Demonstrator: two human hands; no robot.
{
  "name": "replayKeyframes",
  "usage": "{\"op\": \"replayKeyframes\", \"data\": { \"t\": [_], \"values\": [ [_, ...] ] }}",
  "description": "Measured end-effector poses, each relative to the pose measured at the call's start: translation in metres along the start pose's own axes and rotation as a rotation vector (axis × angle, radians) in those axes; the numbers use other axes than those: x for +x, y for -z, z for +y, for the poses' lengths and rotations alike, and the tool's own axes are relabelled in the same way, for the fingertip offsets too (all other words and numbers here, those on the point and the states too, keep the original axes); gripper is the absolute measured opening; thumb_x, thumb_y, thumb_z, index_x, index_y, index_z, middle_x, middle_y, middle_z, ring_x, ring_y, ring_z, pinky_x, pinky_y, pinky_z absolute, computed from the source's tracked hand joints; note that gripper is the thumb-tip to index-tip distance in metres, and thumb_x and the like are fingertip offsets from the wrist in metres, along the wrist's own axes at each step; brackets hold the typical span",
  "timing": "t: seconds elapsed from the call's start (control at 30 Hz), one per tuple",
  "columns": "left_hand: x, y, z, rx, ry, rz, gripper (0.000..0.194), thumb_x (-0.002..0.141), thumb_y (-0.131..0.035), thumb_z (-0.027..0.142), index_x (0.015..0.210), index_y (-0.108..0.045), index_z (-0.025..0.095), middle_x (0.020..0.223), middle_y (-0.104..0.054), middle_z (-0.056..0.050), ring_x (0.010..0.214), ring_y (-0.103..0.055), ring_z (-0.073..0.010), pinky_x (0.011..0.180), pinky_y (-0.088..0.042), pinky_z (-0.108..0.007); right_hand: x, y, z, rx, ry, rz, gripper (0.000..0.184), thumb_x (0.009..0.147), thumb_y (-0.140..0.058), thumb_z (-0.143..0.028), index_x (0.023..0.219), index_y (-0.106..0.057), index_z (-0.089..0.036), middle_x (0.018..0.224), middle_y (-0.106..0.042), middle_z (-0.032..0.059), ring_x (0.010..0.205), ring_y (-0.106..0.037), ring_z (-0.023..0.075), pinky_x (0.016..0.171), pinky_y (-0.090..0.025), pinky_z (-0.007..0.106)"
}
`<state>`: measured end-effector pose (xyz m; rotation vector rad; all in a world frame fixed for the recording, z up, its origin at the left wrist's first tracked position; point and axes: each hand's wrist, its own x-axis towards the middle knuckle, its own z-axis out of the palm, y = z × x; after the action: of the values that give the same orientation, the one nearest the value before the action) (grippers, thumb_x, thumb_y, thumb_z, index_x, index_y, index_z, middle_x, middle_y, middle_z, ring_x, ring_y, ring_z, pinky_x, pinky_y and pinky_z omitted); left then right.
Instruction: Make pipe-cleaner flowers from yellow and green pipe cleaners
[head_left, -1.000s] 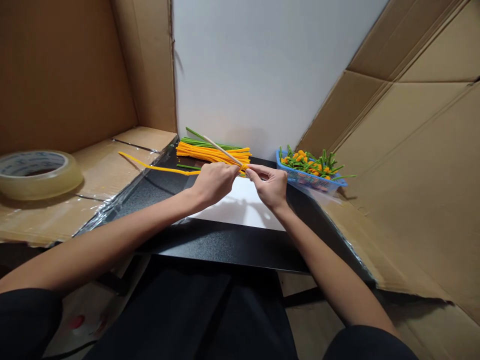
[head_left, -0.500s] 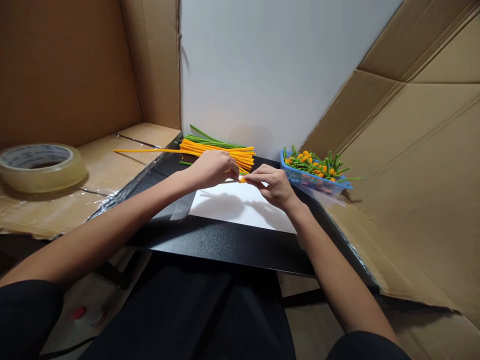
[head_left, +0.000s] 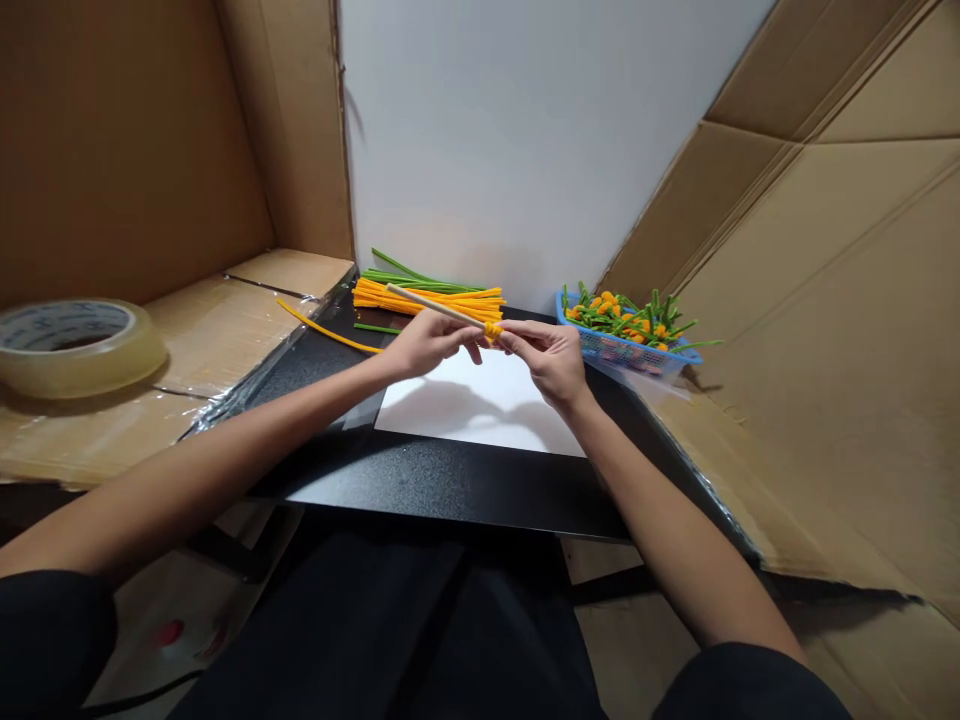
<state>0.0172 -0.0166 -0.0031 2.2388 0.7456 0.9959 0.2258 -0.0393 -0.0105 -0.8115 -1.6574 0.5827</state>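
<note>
Above a white sheet (head_left: 465, 405), both hands meet at a thin wooden stick (head_left: 424, 301). An orange pipe cleaner (head_left: 492, 330) is coiled around the stick near its right end. My right hand (head_left: 551, 360) pinches the stick at the coil. My left hand (head_left: 431, 345) is closed on the same pipe cleaner, whose loose tail curves out to the left past the wrist. The stick slants up and left over the left hand's knuckles. Fingers partly hide the stick's right end.
Behind my hands lie a bundle of orange pipe cleaners (head_left: 375, 295) and green pipe cleaners (head_left: 420, 277). A blue basket (head_left: 630, 352) at right holds orange and green pieces. A tape roll (head_left: 82, 350) rests on cardboard at left. Cardboard walls flank the black table (head_left: 420, 480).
The stick has swung up into view, now slanting up-left above my left hand. The pipe cleaner's tail has drawn in and dropped into a curve. The camera view has shifted slightly.
</note>
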Motion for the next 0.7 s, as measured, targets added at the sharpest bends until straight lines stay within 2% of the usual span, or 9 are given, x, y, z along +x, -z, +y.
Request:
{"op": "replayKeyframes", "data": {
  "t": [0.07, 0.13, 0.2, 0.3, 0.37, 0.47, 0.53, 0.6, 0.7],
  "values": [
    [-0.004, -0.012, 0.004, 0.271, 0.006, 0.042, 0.04, 0.101, -0.048, 0.031, 0.077, -0.075, 0.013, 0.077, -0.075, -0.009, 0.062, -0.061, -0.014, 0.06, -0.043, -0.025, -0.001, -0.001, 0.003, -0.105, 0.024, 0.089, 0.019, 0.083, -0.076, -0.032, 0.094, -0.083, -0.019, 0.089, -0.081, 0.0076, 0.074, -0.073, 0.0194, 0.072, -0.06, 0.035],
    [-0.008, -0.018, 0.009, 0.593, 0.023, 0.077, 0.036, 0.1, -0.049, 0.028, 0.08, -0.074, 0.014, 0.072, -0.073, -0.008, 0.062, -0.062, -0.0162, 0.06, -0.042, -0.027, -0.001, 0.0, 0.002, -0.293, 0.103, 0.124, 0.016, 0.086, -0.071, -0.027, 0.093, -0.083, -0.019, 0.09, -0.081, 0.0079, 0.075, -0.072, 0.0197, 0.073, -0.059, 0.035],
    [-0.01, -0.017, 0.012, 0.827, -0.006, 0.098, 0.032, 0.101, -0.047, 0.025, 0.087, -0.074, 0.013, 0.072, -0.072, -0.009, 0.061, -0.062, -0.0171, 0.058, -0.038, -0.027, -0.001, 0.004, 0.001, -0.488, 0.213, 0.098, 0.016, 0.088, -0.069, -0.022, 0.092, -0.083, -0.02, 0.086, -0.08, 0.0076, 0.074, -0.07, 0.0196, 0.072, -0.057, 0.035],
    [-0.011, -0.007, 0.013, 0.938, -0.142, 0.112, 0.031, 0.1, -0.046, 0.021, 0.086, -0.073, 0.013, 0.075, -0.073, -0.01, 0.069, -0.064, -0.0179, 0.057, -0.035, -0.027, 0.001, 0.009, -0.001, -0.647, 0.36, -0.032, 0.018, 0.089, -0.066, -0.017, 0.093, -0.083, -0.02, 0.082, -0.079, 0.0077, 0.073, -0.067, 0.0201, 0.071, -0.054, 0.035],
    [-0.009, 0.001, 0.012, 0.918, -0.22, 0.122, 0.029, 0.099, -0.05, 0.022, 0.084, -0.073, 0.014, 0.077, -0.074, -0.009, 0.073, -0.064, -0.0184, 0.058, -0.035, -0.027, 0.003, 0.012, 0.0, -0.662, 0.428, -0.142, 0.019, 0.09, -0.064, -0.017, 0.094, -0.083, -0.021, 0.081, -0.078, 0.008, 0.074, -0.065, 0.0203, 0.07, -0.053, 0.035],
    [-0.004, 0.013, 0.009, 0.801, -0.236, 0.099, 0.022, 0.094, -0.059, 0.024, 0.084, -0.077, 0.019, 0.083, -0.076, -0.006, 0.077, -0.066, -0.0176, 0.06, -0.037, -0.027, 0.006, 0.018, -0.001, -0.598, 0.449, -0.279, 0.019, 0.091, -0.065, -0.02, 0.095, -0.083, -0.022, 0.082, -0.078, 0.0078, 0.074, -0.064, 0.0202, 0.069, -0.052, 0.035],
    [-0.001, 0.022, 0.007, 0.657, -0.195, 0.035, 0.017, 0.091, -0.064, 0.026, 0.085, -0.079, 0.022, 0.084, -0.078, -0.003, 0.076, -0.067, -0.016, 0.062, -0.039, -0.026, 0.007, 0.021, -0.003, -0.485, 0.381, -0.337, 0.017, 0.09, -0.067, -0.022, 0.096, -0.084, -0.024, 0.085, -0.078, 0.007, 0.075, -0.066, 0.0192, 0.068, -0.053, 0.034],
    [0.003, 0.03, 0.005, 0.436, -0.161, -0.092, 0.016, 0.09, -0.067, 0.03, 0.086, -0.08, 0.022, 0.081, -0.078, -0.002, 0.074, -0.067, -0.0142, 0.064, -0.042, -0.025, 0.007, 0.023, -0.004, -0.313, 0.263, -0.383, 0.015, 0.088, -0.072, -0.026, 0.097, -0.084, -0.025, 0.086, -0.079, 0.006, 0.074, -0.068, 0.0177, 0.067, -0.053, 0.033],
    [0.006, 0.036, 0.003, 0.096, -0.137, -0.277, 0.024, 0.092, -0.065, 0.037, 0.086, -0.079, 0.018, 0.08, -0.077, -0.004, 0.071, -0.067, -0.0128, 0.063, -0.045, -0.023, 0.006, 0.019, -0.004, -0.067, 0.083, -0.363, 0.016, 0.081, -0.08, -0.036, 0.092, -0.084, -0.025, 0.082, -0.078, 0.005, 0.071, -0.068, 0.0169, 0.066, -0.055, 0.032]
  ]
}}
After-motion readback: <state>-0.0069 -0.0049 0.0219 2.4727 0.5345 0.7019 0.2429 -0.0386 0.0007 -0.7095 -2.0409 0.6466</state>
